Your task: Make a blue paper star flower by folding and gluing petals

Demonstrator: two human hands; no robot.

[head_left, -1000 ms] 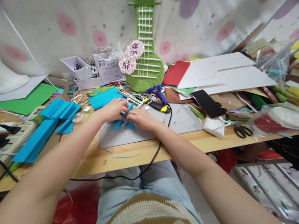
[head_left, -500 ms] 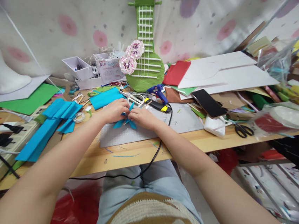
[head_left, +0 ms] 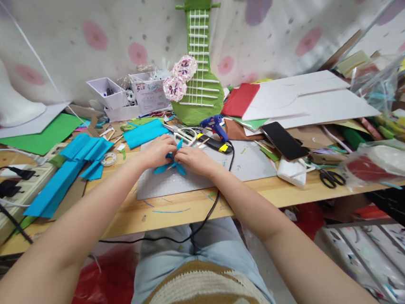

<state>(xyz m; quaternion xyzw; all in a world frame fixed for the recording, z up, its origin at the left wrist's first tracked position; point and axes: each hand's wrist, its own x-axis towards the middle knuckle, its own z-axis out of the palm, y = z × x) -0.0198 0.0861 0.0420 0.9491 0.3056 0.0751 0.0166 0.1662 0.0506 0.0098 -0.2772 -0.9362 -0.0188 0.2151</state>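
A small blue paper flower [head_left: 179,168] with pointed petals is held low over the grey cutting mat [head_left: 156,187]. My left hand [head_left: 161,149] pinches it from the left, fingers closed at its petals. From the right, my right hand [head_left: 193,159] grips it too, thumb and fingers pressed together. My fingers hide the flower's middle. Just beyond my hands lie white-handled scissors [head_left: 187,135], a yellow and black utility knife [head_left: 216,143] and a blue glue gun [head_left: 215,126].
Blue crepe paper strips [head_left: 57,185] and a power strip [head_left: 47,174] lie left. A green paper guitar [head_left: 199,97] stands at the back. A phone [head_left: 284,140], black scissors [head_left: 332,177] and white boards [head_left: 301,99] are right. A black cord [head_left: 211,208] crosses the table edge.
The view has shifted very slightly. Both hands keep their place on the blue flower, with hardly any visible movement of the fingers.
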